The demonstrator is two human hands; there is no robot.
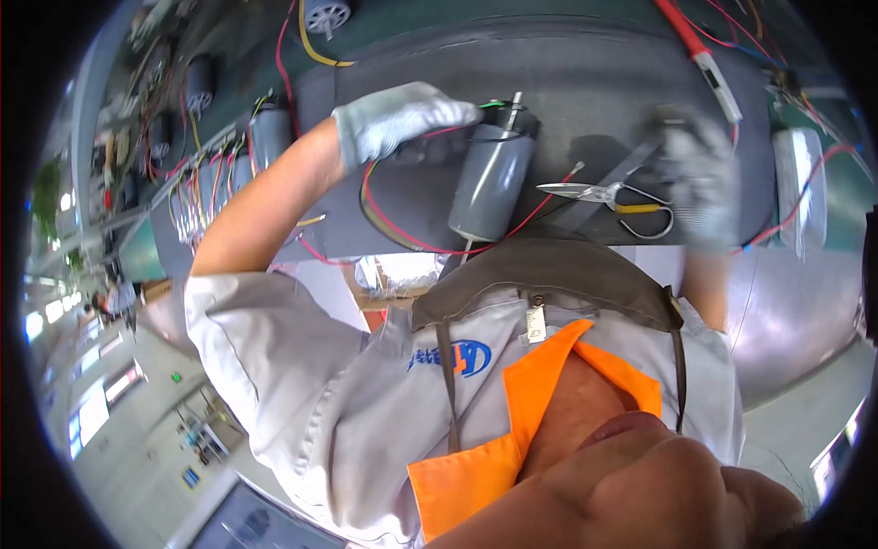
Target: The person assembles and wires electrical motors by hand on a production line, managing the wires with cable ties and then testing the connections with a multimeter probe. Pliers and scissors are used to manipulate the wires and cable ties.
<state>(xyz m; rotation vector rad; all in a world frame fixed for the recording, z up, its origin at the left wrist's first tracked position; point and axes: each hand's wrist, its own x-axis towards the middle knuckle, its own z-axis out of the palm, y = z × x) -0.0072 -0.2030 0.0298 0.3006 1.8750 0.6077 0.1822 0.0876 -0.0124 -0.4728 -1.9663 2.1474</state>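
Note:
A grey cylindrical motor with a metal shaft at each end lies on the dark bench mat, its far end cap black. My left hand, in a pale glove, reaches in from the left with its fingers together. The fingertips grip the motor at its black end, beside green and red wires; the thumb is hidden. My gloved right hand is smeared by motion at the right. A dark blurred shape shows at its fingertips, too unclear to name. Scissors with a yellow-marked handle lie partly spread between motor and right hand.
A red wire loops around the motor's near side. More motors with coloured wires stand at the left. A red and white pen-like tool lies at the far right, and a clear plastic-wrapped block sits by the right edge.

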